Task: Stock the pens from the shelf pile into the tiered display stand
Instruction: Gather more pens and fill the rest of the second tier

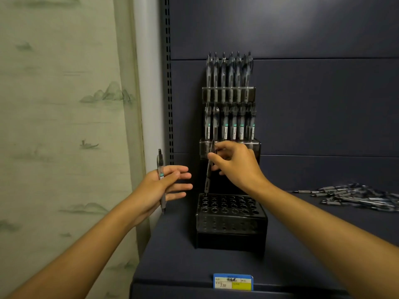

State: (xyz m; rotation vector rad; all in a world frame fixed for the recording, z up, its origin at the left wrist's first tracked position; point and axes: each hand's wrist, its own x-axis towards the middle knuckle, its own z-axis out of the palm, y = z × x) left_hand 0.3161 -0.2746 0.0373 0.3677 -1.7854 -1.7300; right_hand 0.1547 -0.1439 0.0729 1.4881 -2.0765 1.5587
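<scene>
The black tiered display stand [232, 231] stands on the dark shelf. Its top and middle tiers hold rows of upright pens, and the holes of its bottom tier show nothing in them. My right hand [235, 164] pinches a grey pen [208, 175], nearly upright, with its tip at the back left hole of the bottom tier. My left hand [167, 186] is left of the stand and holds a second pen [162, 180] upright against the palm under the thumb, fingers stretched out. The pile of pens [354, 195] lies on the shelf at the right.
A blue and yellow price tag [233, 281] sits on the shelf's front edge. The dark back panel rises behind the stand, with a slotted upright [169, 83] at its left. A pale patterned wall [64, 126] fills the left side.
</scene>
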